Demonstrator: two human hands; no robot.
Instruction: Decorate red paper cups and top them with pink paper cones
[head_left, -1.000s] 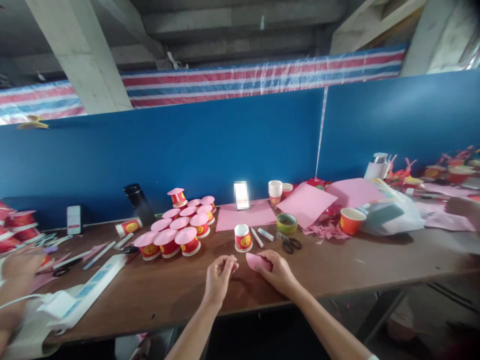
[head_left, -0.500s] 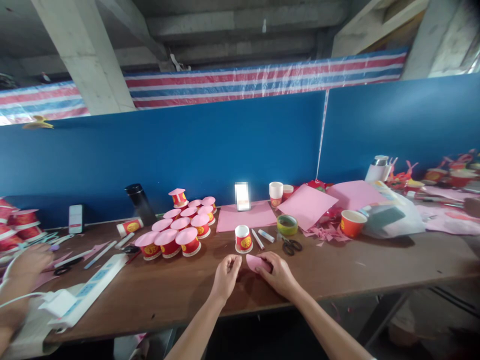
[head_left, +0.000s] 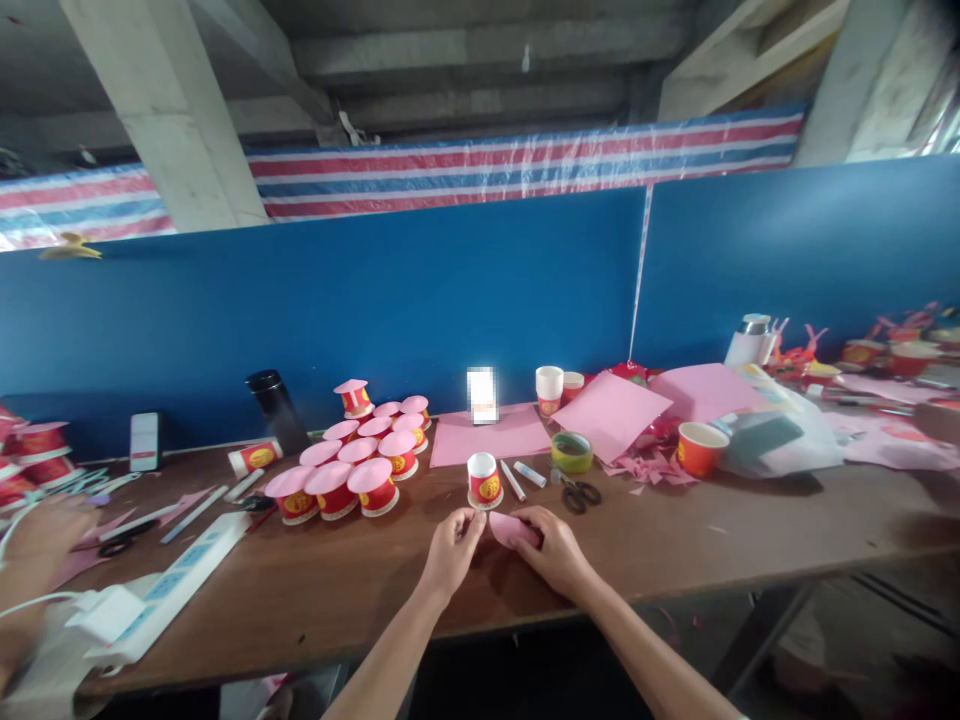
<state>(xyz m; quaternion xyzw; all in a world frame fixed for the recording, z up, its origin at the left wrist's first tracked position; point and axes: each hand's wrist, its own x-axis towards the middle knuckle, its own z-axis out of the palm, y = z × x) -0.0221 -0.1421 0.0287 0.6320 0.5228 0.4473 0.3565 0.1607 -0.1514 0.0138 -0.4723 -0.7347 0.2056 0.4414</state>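
Note:
My right hand (head_left: pixel 553 543) grips a rounded piece of pink paper (head_left: pixel 508 529) just above the table's front part. Left of it, my left hand (head_left: pixel 452 548) has thumb and forefinger pinched together, a small gap from the paper. Whatever its fingertips hold, if anything, is too small to make out. Right behind my hands stands an upside-down red paper cup (head_left: pixel 487 487) with a yellow emblem and a white base on top. A pen (head_left: pixel 514 480) and a glue stick or marker (head_left: pixel 530 473) lie beside the cup.
Pink-topped cups (head_left: pixel 332 487) stand grouped at left, near a power strip (head_left: pixel 176 585) and a co-worker's hand (head_left: pixel 64 525). Green tape (head_left: pixel 571 455), scissors (head_left: pixel 580 494), pink sheets (head_left: pixel 615 408) and an upright cup (head_left: pixel 701 452) lie to the right. A blue partition (head_left: pixel 450 290) stands behind.
The view has shifted very slightly. My hands and the pink paper keep nearly the same pose, and the cup stays where it was.

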